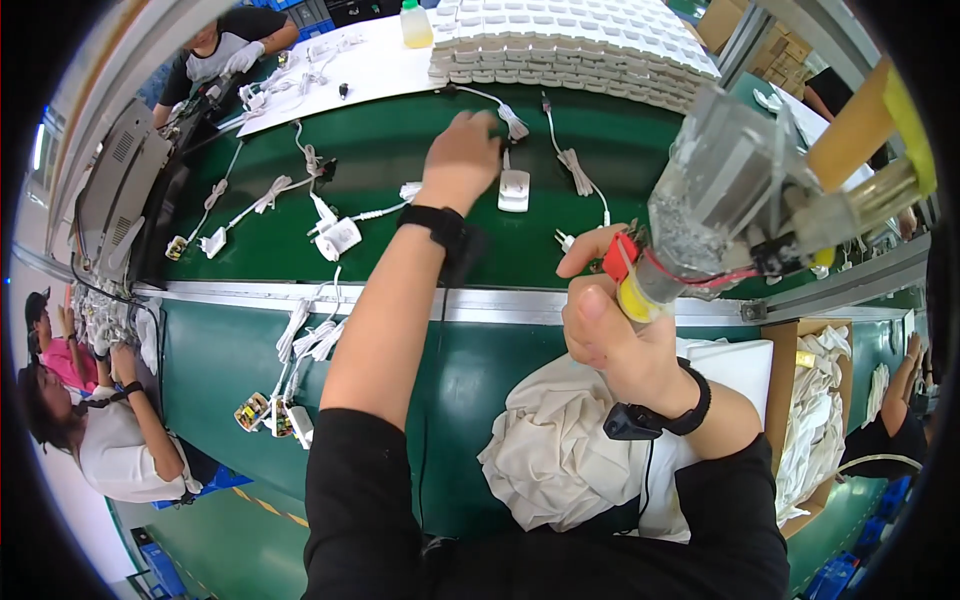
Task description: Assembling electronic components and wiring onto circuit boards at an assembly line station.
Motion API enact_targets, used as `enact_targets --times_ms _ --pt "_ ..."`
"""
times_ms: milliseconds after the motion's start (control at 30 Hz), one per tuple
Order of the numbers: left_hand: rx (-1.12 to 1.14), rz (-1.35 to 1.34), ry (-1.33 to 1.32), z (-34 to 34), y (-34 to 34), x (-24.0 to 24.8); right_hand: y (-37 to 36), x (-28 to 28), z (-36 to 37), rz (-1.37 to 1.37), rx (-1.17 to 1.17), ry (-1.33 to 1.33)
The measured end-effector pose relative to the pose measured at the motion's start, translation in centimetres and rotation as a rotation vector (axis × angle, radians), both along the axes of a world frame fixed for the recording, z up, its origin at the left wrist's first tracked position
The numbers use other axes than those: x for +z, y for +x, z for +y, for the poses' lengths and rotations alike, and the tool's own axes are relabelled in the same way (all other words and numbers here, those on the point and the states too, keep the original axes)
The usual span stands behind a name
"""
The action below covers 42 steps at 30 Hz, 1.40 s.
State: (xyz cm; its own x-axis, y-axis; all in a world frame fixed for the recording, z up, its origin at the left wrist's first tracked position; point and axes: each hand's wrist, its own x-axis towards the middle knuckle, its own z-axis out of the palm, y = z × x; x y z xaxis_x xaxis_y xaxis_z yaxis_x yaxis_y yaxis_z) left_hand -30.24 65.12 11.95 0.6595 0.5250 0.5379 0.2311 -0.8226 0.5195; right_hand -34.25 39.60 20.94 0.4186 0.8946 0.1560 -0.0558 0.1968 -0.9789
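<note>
My right hand (625, 335) is raised over the near bench, its fingers closed around the narrow end of a hand tool with a clear plastic cup (690, 190). Red and yellow parts show at the tool's grip, and a red wire runs along it. Over the green conveyor belt (400, 125), my left hand (463, 155) reaches out with its fingers bent and partly smeared. What its fingertips touch, if anything, is hidden. A white plug adapter (514, 190) lies just right of it, and a bundled white cord (512, 122) beyond. Another white adapter (336, 238) lies to the left.
Stacked white trays (570, 50) stand at the far side beside a bottle of yellowish liquid (416, 25). A metal rail (440, 305) edges the belt. Cream cloth (565, 445) and corded circuit boards (255, 410) lie on the near bench; a cardboard box (785, 470) stands right. Co-workers sit around.
</note>
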Motion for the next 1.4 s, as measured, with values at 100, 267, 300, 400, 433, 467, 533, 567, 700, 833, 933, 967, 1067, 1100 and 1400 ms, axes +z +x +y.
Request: enact_targets --times_ms 100,267,300,400,433,467,533,567,700,833,933,967,1067,1100,1400 --pt "0.004 0.402 -0.198 2.9 -1.4 -2.4 -0.3 -0.1 -0.1 0.002 0.034 -0.04" --pt "0.135 0.223 -0.245 3.8 -1.6 -2.2 -0.3 -0.2 0.1 -0.021 0.032 -0.01" --pt "0.246 0.129 -0.236 4.2 -1.8 -2.0 -0.3 -0.1 0.2 -0.016 0.031 -0.008" --pt "0.474 -0.062 -0.213 4.2 -2.5 -1.7 -0.5 0.2 0.2 -0.007 0.036 -0.004" --pt "0.392 -0.055 -0.046 2.7 -2.3 -1.5 -0.4 0.2 0.2 -0.008 0.028 -0.012" --pt "0.307 -0.048 0.119 1.1 -1.9 -1.4 -0.3 0.1 0.2 -0.01 0.017 -0.023" --pt "0.07 0.013 0.021 -2.6 -1.0 -0.2 -0.2 0.1 0.3 -0.01 0.021 -0.028" --pt "-0.022 0.145 0.057 -4.4 -0.8 -0.4 -0.4 0.2 0.2 0.007 0.017 -0.031" --pt "-0.126 0.431 0.201 -8.8 -0.5 1.0 -0.2 0.7 -0.1 0.029 -0.008 -0.041" --pt "-0.117 0.429 0.143 -7.5 0.4 -1.2 0.0 0.9 -0.2 0.021 0.001 -0.047" --pt "-0.051 0.313 0.333 -6.8 0.7 -2.3 -0.2 1.1 -0.1 0.028 0.024 -0.051" --pt "-0.02 0.249 0.427 -6.8 0.7 -2.2 -0.2 1.1 -0.2 0.033 0.02 -0.045" --pt "-0.097 0.238 0.244 -6.2 -0.1 -1.4 -0.8 1.6 -0.1 0.042 0.026 -0.024" --pt "-0.147 0.234 0.143 -6.3 -0.1 -1.0 -0.5 1.4 -0.1 0.046 0.02 -0.031" --pt "-0.737 -0.115 -1.848 -10.3 -11.3 -1.8 -1.1 2.5 2.6 -0.001 -0.095 -0.062"
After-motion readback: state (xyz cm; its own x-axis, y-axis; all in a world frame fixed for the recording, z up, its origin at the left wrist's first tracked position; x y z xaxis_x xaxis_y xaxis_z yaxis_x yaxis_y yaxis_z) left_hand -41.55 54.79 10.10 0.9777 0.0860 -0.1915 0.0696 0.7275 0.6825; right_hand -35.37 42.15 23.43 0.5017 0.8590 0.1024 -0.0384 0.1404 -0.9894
